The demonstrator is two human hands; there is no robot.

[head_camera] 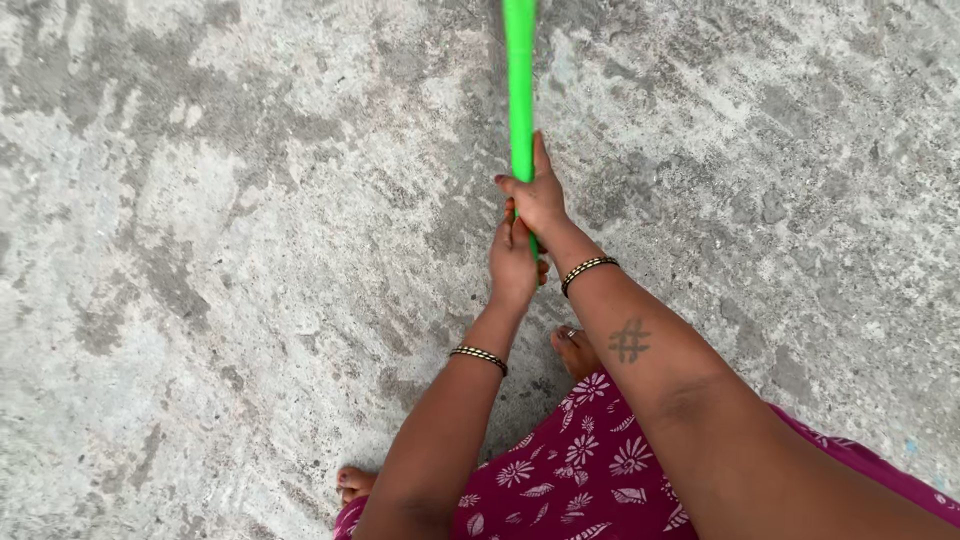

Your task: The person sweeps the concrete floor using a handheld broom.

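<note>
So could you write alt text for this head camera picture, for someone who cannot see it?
Seen from above, a person's right hand and left hand grip a bright green pole, right above left, which runs out of the top of the picture. Below lie a grey concrete floor, bare toes and a maroon flowered garment; both wrists wear beaded bangles.

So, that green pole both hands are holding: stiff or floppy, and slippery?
The green pole looks stiff: it runs dead straight past the right hand and left hand. Its glossy surface may be slippery. Being thin, it is probably light.
</note>
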